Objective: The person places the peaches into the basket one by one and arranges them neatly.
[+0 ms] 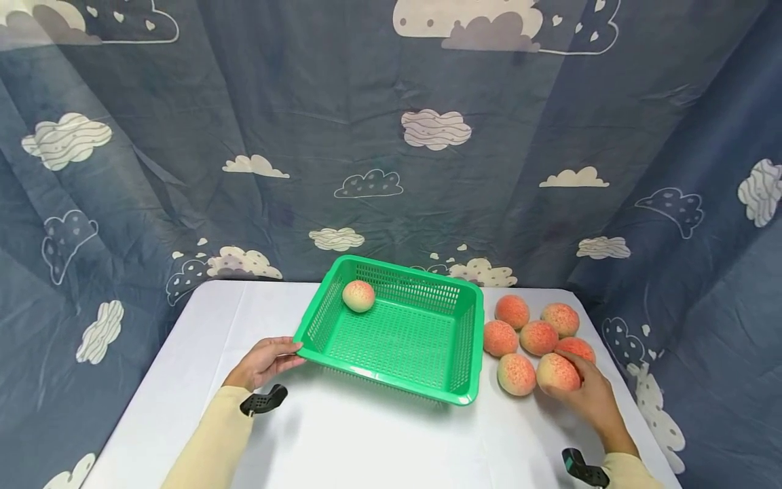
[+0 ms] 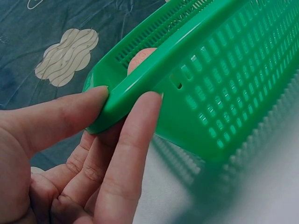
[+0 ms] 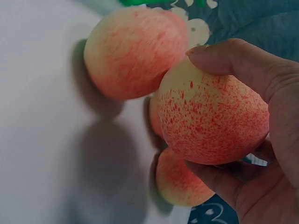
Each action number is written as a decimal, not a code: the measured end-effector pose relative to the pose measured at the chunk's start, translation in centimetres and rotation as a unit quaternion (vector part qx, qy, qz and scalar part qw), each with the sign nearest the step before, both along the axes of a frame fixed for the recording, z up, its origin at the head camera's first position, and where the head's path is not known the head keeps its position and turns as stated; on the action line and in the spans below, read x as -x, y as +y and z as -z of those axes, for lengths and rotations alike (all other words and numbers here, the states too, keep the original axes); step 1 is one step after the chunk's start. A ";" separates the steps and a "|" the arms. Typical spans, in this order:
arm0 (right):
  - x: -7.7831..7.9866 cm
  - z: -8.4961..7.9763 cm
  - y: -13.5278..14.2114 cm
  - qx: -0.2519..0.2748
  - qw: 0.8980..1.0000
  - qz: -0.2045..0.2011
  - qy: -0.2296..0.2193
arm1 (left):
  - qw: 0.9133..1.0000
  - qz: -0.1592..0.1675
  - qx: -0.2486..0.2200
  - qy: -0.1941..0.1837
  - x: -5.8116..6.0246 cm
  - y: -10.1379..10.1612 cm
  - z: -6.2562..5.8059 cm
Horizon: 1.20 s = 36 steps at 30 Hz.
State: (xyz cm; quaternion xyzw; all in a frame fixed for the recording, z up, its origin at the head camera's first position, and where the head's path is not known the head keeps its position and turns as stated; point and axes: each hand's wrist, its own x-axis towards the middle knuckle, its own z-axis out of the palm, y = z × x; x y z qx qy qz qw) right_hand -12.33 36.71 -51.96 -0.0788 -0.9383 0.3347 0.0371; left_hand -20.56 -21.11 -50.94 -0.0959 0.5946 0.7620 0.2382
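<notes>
Here, in the head view, the green basket [image 1: 394, 336] lies left of the right hand [image 1: 592, 396], its long axis running crosswise; in the left wrist view, the left hand [image 2: 88, 175] pinches its near-left corner; in the right wrist view, the right hand grips a peach [image 3: 212, 121].

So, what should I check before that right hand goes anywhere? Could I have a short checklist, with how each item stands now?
1. Right hand has hold of its peach: ok, gripped between thumb and fingers.
2. Left hand has hold of the green basket: ok, it pinches the rim at the near left corner.
3. Room in the basket: ok, just one peach inside, toward the far left corner.
4. Clear sideways path to the basket: not ok at table height; a loose peach lies between, so lifting over seems wiser.
5. Basket flat on the table: cannot tell from these views.
</notes>
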 end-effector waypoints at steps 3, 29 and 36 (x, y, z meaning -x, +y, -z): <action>0.1 -0.6 -0.5 0.000 1.000 -0.003 0.009 | 1.000 -0.001 0.004 -0.002 -0.1 0.0 0.1; 4.8 -5.3 -7.4 0.097 0.988 -0.091 0.080 | 1.000 0.000 -0.008 -0.002 -0.2 -0.2 0.1; 6.8 -6.6 -9.2 0.103 0.980 -0.137 0.099 | 1.000 0.001 -0.013 0.002 -0.1 0.0 0.4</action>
